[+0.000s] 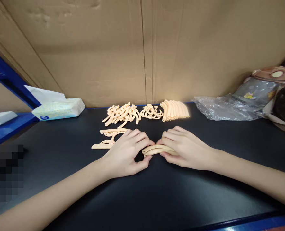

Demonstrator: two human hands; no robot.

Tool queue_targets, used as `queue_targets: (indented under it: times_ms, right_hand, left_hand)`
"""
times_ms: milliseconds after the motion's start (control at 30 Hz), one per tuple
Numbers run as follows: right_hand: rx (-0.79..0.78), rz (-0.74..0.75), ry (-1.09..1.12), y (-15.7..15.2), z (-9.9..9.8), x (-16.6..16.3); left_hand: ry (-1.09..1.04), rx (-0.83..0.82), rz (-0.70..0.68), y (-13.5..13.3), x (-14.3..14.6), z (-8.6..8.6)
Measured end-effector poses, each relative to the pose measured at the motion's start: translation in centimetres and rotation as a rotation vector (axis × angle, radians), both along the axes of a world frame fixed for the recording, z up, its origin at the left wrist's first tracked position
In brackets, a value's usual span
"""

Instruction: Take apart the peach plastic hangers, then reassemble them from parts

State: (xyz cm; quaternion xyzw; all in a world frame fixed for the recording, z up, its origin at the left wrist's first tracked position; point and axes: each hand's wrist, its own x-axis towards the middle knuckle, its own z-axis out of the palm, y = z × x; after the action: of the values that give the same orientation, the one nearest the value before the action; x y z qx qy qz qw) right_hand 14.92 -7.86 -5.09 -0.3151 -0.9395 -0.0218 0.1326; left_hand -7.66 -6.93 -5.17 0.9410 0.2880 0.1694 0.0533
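Note:
Both my hands meet at the middle of a black table (pixel 156 192). My left hand (pixel 128 152) and my right hand (pixel 184 147) each pinch one end of a small stack of curved, pale orange plastic pieces (pixel 155 149), holding it on edge against the tabletop. Just left of my left hand lie a few loose pieces of the same colour (pixel 108 136). Behind the hands lie a jumbled pile of such pieces (pixel 120 114), a smaller cluster (pixel 152 112) and a neat row of curved strips (pixel 176 110).
A cardboard wall (pixel 142 48) closes off the back of the table. A tissue pack (pixel 57 107) lies at the back left beside a blue shelf frame (pixel 9 77). Crumpled clear plastic (pixel 224 107) and a bottle with a brown lid (pixel 265 85) sit at the back right.

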Motion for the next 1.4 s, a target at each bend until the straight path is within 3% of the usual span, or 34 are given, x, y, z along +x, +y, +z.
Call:
queue_targets:
  times_ms: [733,900,1067,1233,1400]
  right_hand:
    - [-0.045,0.001,-0.031,0.0,-0.3,0.4]
    - [-0.030,0.003,0.057,0.3,-0.1,0.6]
    - [0.091,-0.158,0.087,2.6,1.1,1.2]
    - [0.195,-0.287,-0.069,6.6,2.0,1.5]
    - [0.190,-0.334,-0.122,9.2,1.7,0.6]
  left_hand:
    - [0.016,0.000,-0.025,0.1,-0.3,0.0]
    - [0.034,0.005,-0.004,0.0,-0.4,0.0]
    - [0.022,0.005,-0.007,0.1,-0.5,0.0]
    - [0.003,-0.008,-0.019,0.1,-0.5,0.1]
    - [0.011,-0.010,-0.023,-0.1,-0.4,0.1]
